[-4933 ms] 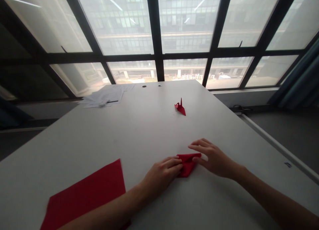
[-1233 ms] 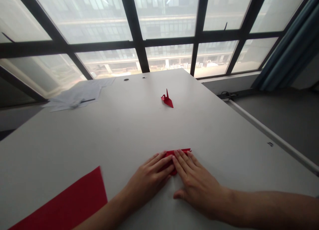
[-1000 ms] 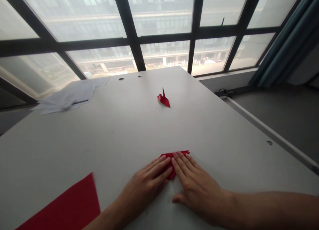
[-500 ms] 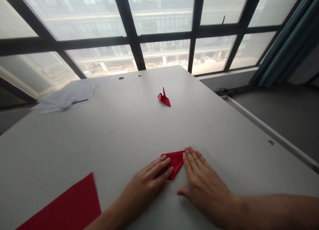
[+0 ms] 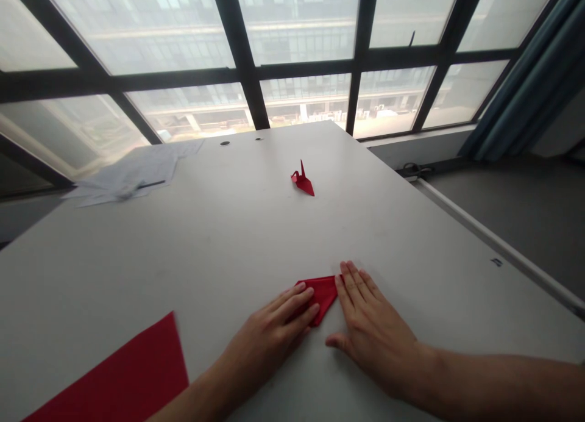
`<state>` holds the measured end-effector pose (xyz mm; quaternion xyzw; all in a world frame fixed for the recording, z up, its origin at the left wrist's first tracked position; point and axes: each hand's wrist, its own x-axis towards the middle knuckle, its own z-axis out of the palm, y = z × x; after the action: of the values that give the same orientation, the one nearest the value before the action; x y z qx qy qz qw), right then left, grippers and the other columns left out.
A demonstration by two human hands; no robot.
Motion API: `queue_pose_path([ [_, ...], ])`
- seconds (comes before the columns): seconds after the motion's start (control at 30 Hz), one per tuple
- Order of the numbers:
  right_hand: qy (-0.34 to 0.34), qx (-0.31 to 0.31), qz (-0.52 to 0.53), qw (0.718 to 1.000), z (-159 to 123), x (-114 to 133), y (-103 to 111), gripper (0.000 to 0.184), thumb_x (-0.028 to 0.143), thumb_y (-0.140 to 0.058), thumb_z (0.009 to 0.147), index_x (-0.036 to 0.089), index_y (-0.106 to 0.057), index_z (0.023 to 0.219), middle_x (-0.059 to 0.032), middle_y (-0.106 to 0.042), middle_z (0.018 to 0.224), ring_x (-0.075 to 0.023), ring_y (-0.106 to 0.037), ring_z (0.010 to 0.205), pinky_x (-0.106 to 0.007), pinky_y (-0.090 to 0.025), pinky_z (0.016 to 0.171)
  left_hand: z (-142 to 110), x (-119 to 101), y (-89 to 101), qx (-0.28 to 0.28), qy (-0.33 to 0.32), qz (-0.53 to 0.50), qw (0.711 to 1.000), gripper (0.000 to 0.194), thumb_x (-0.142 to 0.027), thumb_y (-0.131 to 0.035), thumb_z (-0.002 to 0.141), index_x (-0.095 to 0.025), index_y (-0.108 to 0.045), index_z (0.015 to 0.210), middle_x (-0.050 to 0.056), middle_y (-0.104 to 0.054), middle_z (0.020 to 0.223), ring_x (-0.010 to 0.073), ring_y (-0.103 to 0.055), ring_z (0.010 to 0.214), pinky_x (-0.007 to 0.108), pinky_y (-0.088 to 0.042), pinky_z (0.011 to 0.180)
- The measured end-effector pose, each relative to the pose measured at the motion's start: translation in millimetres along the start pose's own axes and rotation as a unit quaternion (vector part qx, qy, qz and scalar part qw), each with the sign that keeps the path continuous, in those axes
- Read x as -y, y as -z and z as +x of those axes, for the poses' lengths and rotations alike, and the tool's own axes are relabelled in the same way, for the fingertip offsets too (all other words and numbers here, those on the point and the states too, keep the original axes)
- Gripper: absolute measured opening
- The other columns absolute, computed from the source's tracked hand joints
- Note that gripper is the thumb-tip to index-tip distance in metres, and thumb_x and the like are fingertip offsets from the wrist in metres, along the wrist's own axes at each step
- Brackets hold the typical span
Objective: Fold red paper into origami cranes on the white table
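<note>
A folded piece of red paper (image 5: pixel 323 294) lies flat on the white table, its left part covered by fingers. My left hand (image 5: pixel 281 324) rests on it with the fingers stretched out and slightly apart, pressing it down. At the paper's right corner lies my right hand (image 5: pixel 372 324), flat, its fingertips over the tip and its thumb held away to the side. Farther up the table stands a red origami crane (image 5: pixel 303 181). To the left of my left forearm is a larger red sheet of paper (image 5: pixel 119 376), partly cut off by the frame.
The white table (image 5: pixel 219 227) reaches back to tall windows (image 5: pixel 301 99) with dark frames. Loose white papers (image 5: pixel 132 172) with a pen (image 5: pixel 152 183) on them lie at its far left. A blue curtain (image 5: pixel 512 99) hangs at the right.
My right hand has slid slightly up along the folded paper's right corner. My left hand stays in place on the paper. The view has shifted a little.
</note>
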<state>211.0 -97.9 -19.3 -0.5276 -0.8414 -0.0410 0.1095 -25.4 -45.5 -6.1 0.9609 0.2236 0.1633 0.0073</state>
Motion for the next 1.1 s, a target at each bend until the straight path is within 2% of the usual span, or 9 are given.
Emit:
queue_pose_path([
  [0.17, -0.013, 0.013, -0.017, 1.0, 2.5, -8.3, 1.4, 0.092, 0.06, -0.062, 0.086, -0.009, -0.042, 0.143, -0.0327, -0.026, 0.155, -0.042, -0.014, 0.149, -0.054, -0.021, 0.121, 2.1, -0.9, -1.1, -0.012, 0.006, -0.007, 1.0, 0.032, -0.023, -0.054, 0.099, -0.02, -0.062, 0.129, 0.01, -0.061, 0.136, 0.0257, -0.052, 0.133, 0.041, -0.048, 0.109],
  [0.3, -0.047, 0.01, -0.001, 0.999, 15.0, -25.5, 11.2, 0.071, 0.047, -0.054, 0.095, -0.005, -0.044, 0.142, -0.0304, -0.035, 0.153, -0.0415, -0.022, 0.147, -0.059, -0.02, 0.118, 1.6, -1.6, -1.2, -0.008, 0.013, -0.01, 1.0, 0.033, -0.021, -0.053, 0.098, -0.021, -0.061, 0.13, 0.01, -0.06, 0.136, 0.026, -0.054, 0.131, 0.042, -0.05, 0.107],
  [0.43, -0.124, 0.002, 0.112, 0.986, 34.2, -45.4, 21.0, 0.045, 0.03, -0.051, 0.096, 0.009, -0.055, 0.136, -0.0204, -0.058, 0.133, -0.032, -0.051, 0.126, -0.048, -0.043, 0.106, 1.6, -3.6, 1.7, -0.002, 0.025, -0.026, 0.999, 0.036, -0.021, -0.053, 0.099, -0.023, -0.057, 0.135, 0.009, -0.06, 0.136, 0.0268, -0.053, 0.131, 0.045, -0.052, 0.104],
  [0.53, -0.089, 0.025, 0.208, 0.974, 44.1, -50.5, 21.2, 0.036, 0.028, -0.066, 0.088, 0.018, -0.064, 0.123, -0.0131, -0.06, 0.123, -0.0284, -0.053, 0.116, -0.044, -0.045, 0.101, 3.0, -3.4, 3.2, -0.007, 0.03, -0.078, 0.996, 0.044, -0.028, -0.057, 0.098, -0.024, -0.051, 0.141, 0.01, -0.063, 0.132, 0.0274, -0.055, 0.127, 0.045, -0.051, 0.102],
  [0.7, -0.075, 0.026, 0.283, 0.956, 51.3, -46.9, 18.7, 0.018, 0.014, -0.073, 0.079, 0.021, -0.067, 0.094, -0.0077, -0.061, 0.11, -0.0246, -0.053, 0.106, -0.039, -0.044, 0.095, 10.0, 4.5, 1.4, -0.09, 0.191, -0.183, 0.96, 0.029, -0.022, -0.049, 0.1, -0.024, -0.064, 0.125, 0.007, -0.067, 0.116, 0.0198, -0.062, 0.106, 0.034, -0.052, 0.094],
  [0.77, -0.063, 0.026, 0.308, 0.949, 53.2, -45.8, 19.8, 0.018, 0.009, -0.072, 0.076, 0.02, -0.063, 0.087, -0.0059, -0.062, 0.102, -0.0233, -0.054, 0.1, -0.037, -0.044, 0.091, 13.7, 8.0, 1.9, -0.089, 0.255, -0.155, 0.95, 0.027, -0.024, -0.055, 0.097, -0.025, -0.067, 0.12, 0.007, -0.067, 0.111, 0.0228, -0.06, 0.104, 0.04, -0.049, 0.095],
  [0.87, -0.047, 0.044, 0.372, 0.926, 56.6, -45.1, 23.5, 0.02, 0.004, -0.066, 0.075, 0.02, -0.058, 0.083, -0.0008, -0.064, 0.086, -0.0182, -0.056, 0.083, -0.031, -0.046, 0.077, 18.0, 9.4, 6.9, -0.042, 0.292, -0.152, 0.943, 0.024, -0.028, -0.061, 0.093, -0.028, -0.071, 0.114, 0.006, -0.065, 0.107, 0.0254, -0.057, 0.103, 0.044, -0.045, 0.095],
  [0.97, -0.037, 0.052, 0.449, 0.891, 62.0, -43.5, 29.6, 0.02, 0.005, -0.062, 0.076, 0.021, -0.058, 0.088, 0.0017, -0.065, 0.081, -0.0152, -0.057, 0.074, -0.029, -0.046, 0.07, 20.7, 8.0, 15.6, -0.014, 0.28, -0.24, 0.929, 0.018, -0.031, -0.062, 0.092, -0.027, -0.075, 0.103, 0.005, -0.066, 0.102, 0.0236, -0.058, 0.098, 0.039, -0.045, 0.091],
  [1.1, -0.053, 0.049, 0.575, 0.815, 71.6, -35.6, 40.6, 0.028, 0.015, -0.068, 0.079, 0.02, -0.059, 0.104, 0.0029, -0.063, 0.077, -0.0138, -0.057, 0.068, -0.027, -0.046, 0.064, 22.4, 7.3, 22.0, 0.011, 0.309, -0.454, 0.836, 0.026, -0.039, -0.063, 0.09, -0.015, -0.074, 0.09, 0.002, -0.066, 0.078, 0.0163, -0.056, 0.069, 0.026, -0.042, 0.063],
])
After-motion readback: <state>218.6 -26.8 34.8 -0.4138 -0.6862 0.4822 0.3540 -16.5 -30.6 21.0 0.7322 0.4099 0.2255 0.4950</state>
